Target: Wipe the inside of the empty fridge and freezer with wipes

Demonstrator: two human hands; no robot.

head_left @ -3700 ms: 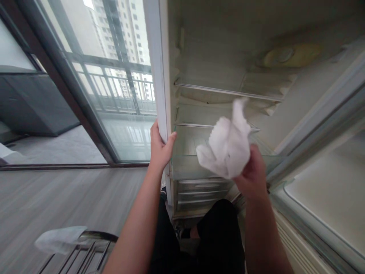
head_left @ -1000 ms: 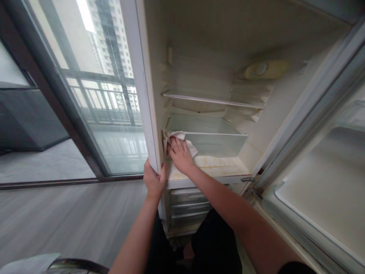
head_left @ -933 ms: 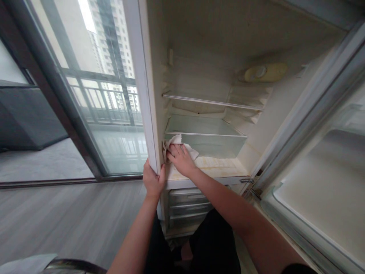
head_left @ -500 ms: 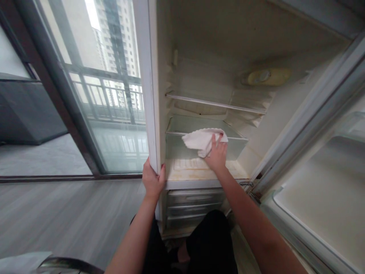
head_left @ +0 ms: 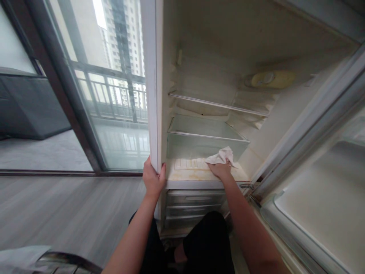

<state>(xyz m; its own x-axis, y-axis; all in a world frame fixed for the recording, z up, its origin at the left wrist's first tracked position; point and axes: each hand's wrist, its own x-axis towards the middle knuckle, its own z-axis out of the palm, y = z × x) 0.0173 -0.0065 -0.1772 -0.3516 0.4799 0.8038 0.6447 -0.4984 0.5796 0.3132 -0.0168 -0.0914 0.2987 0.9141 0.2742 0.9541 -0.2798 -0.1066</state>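
Note:
My right hand [head_left: 221,169] is closed on a crumpled white cloth [head_left: 224,155], low inside an open refrigerator [head_left: 156,95]. The cloth lies at the right part of the yellow-stained bottom ledge [head_left: 188,174], in front of a clear bin [head_left: 196,146]. Part of the fingers is hidden by the cloth. My left hand [head_left: 154,177] grips the refrigerator's left side edge, thumb on the inner side and fingers around the outside. Above the bin runs a glass shelf [head_left: 218,104] with a pale front trim.
A yellowish lamp cover [head_left: 273,79] sits on the inner back wall. Freezer drawers [head_left: 195,199] are below the ledge, near my knees. The open door [head_left: 325,205] stands at right. On the left are a sliding glass door [head_left: 119,140] and a metal-framed chair [head_left: 68,258].
My right hand has brought the cloth down and to the right, from the bin's front edge to the bottom ledge. The cloth is more bunched. My left hand keeps its hold.

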